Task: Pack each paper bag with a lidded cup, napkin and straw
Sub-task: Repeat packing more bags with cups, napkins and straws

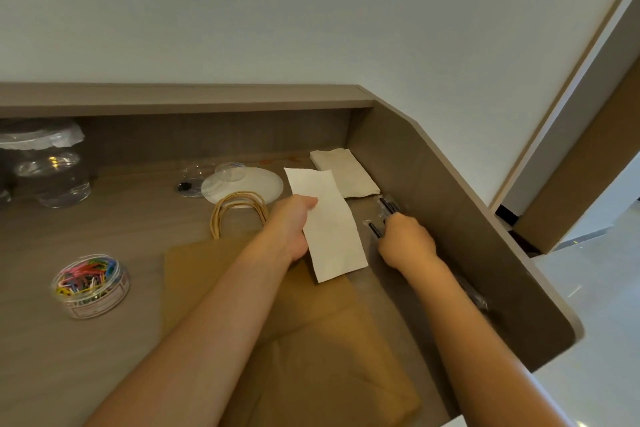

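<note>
Left hand [292, 225]: holds a white napkin [329, 225] above the flat paper bag [311, 340].
Right hand [407, 241]: grips wrapped black straws [386, 206] beside the worktop [104, 357] wall.

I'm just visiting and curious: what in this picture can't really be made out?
- Right hand: fingertips turned away among the wrapped straws; the grip is hidden, head view.
- Paper bag: lies flat, partly under both forearms; contents unseen.
- Clear cups: cut off by the left edge.
- Tub of coloured clips: label too small to read.
- Left hand holds a napkin.
</note>
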A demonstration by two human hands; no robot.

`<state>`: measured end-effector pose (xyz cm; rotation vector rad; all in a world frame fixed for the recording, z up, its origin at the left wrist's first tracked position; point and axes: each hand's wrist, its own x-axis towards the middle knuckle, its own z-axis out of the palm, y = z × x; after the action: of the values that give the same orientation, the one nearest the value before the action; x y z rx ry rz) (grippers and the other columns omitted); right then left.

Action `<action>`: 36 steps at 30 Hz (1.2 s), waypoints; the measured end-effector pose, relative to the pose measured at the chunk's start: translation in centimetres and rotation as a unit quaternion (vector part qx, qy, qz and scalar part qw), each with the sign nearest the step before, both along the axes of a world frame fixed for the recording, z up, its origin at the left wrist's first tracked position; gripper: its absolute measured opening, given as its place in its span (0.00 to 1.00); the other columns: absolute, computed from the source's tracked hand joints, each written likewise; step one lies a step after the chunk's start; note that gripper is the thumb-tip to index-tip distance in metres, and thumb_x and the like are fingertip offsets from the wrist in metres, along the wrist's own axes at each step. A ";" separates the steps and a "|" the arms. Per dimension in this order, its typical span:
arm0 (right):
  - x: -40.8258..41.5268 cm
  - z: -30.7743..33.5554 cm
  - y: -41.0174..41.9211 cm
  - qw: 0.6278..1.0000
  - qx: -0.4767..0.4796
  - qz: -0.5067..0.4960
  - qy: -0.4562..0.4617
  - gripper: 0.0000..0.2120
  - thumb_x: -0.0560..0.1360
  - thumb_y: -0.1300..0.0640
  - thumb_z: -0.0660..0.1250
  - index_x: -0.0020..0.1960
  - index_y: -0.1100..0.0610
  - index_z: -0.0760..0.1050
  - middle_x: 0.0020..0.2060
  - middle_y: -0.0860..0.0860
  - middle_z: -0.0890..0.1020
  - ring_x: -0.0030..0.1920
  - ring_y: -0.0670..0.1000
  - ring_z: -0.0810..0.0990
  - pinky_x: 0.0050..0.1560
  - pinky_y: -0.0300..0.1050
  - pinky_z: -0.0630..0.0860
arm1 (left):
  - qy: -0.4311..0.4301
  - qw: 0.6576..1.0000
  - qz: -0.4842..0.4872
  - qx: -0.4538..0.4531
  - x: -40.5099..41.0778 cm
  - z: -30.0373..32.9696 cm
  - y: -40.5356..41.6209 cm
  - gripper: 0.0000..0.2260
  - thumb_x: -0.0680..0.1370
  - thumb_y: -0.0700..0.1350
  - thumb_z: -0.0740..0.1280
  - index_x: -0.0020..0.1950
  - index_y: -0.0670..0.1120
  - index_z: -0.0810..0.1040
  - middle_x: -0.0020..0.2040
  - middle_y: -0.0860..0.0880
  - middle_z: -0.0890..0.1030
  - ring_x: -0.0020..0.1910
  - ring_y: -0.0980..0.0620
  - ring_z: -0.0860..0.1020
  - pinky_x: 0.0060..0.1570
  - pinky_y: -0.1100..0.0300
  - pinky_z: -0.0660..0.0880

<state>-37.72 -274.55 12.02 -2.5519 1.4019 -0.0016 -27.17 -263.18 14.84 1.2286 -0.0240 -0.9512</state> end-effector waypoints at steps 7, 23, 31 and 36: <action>0.9 0.9 0.2 0.999 0.006 0.046 0.026 0.09 0.80 0.55 0.59 0.44 0.59 0.72 0.35 0.53 0.72 0.41 0.53 0.75 0.39 0.46 0.71 | -0.005 1.000 -0.007 -0.008 -0.4 1.0 1.8 0.14 0.80 0.37 0.60 0.66 0.45 0.69 0.58 0.43 0.78 0.54 0.44 0.76 0.57 0.48 0.71; 2.6 7.0 22.7 0.827 0.285 0.266 -0.404 0.05 0.76 0.59 0.67 0.43 0.60 0.77 0.32 0.53 0.81 0.29 0.45 0.78 0.32 0.36 0.76 | -0.275 0.960 0.028 -0.041 -4.4 2.5 23.9 0.12 0.75 0.32 0.66 0.53 0.46 0.78 0.45 0.48 0.83 0.45 0.52 0.82 0.50 0.57 0.80; -0.7 4.1 40.9 0.768 0.398 0.328 -0.379 0.17 0.71 0.56 0.71 0.57 0.50 0.72 0.49 0.45 0.80 0.49 0.44 0.80 0.46 0.38 0.76 | -0.277 0.960 0.028 0.025 -8.5 -0.6 45.7 0.11 0.76 0.35 0.65 0.51 0.51 0.78 0.42 0.54 0.84 0.45 0.56 0.82 0.48 0.58 0.79; -1.8 1.1 52.1 0.716 0.489 0.404 -0.293 0.07 0.73 0.61 0.69 0.46 0.50 0.77 0.37 0.45 0.84 0.39 0.42 0.83 0.37 0.34 0.79 | -0.238 0.966 0.069 0.070 -11.5 -3.5 57.2 0.12 0.76 0.38 0.66 0.55 0.54 0.73 0.43 0.56 0.83 0.44 0.57 0.82 0.44 0.60 0.80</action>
<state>-39.51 -222.44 13.13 -1.7281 -0.0965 0.0562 -38.66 -205.99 11.35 1.5466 -0.2517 -0.5253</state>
